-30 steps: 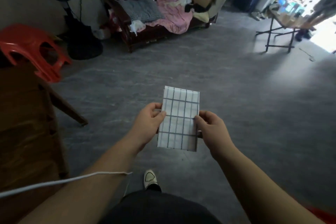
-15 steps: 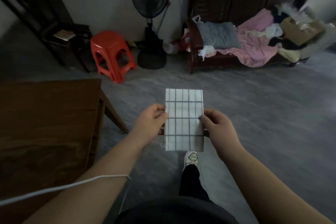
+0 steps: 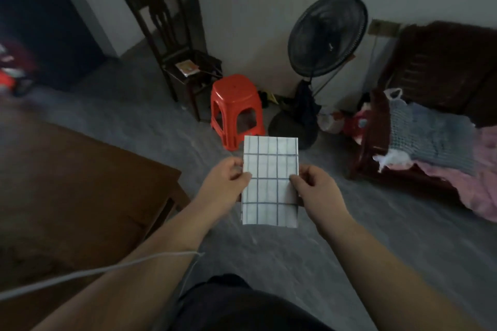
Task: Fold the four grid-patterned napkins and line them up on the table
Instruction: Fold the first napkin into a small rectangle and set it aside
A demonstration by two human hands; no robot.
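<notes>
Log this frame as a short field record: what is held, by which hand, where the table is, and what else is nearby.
held item: folded grid napkin, in the air over the floor
left hand: pinches the napkin's left edge
right hand: pinches its right edge
table: brown wood, to the left, no napkin seen on the visible part
nearby: red stool, dark chair, standing fan, sofa with clothes

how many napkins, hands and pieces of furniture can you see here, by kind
grid-patterned napkin, held in both hands: 1
hands: 2, left hand and right hand
wooden table: 1
dark wooden chair: 1
red plastic stool: 1
standing fan: 1
wooden sofa: 1
total: 8
</notes>
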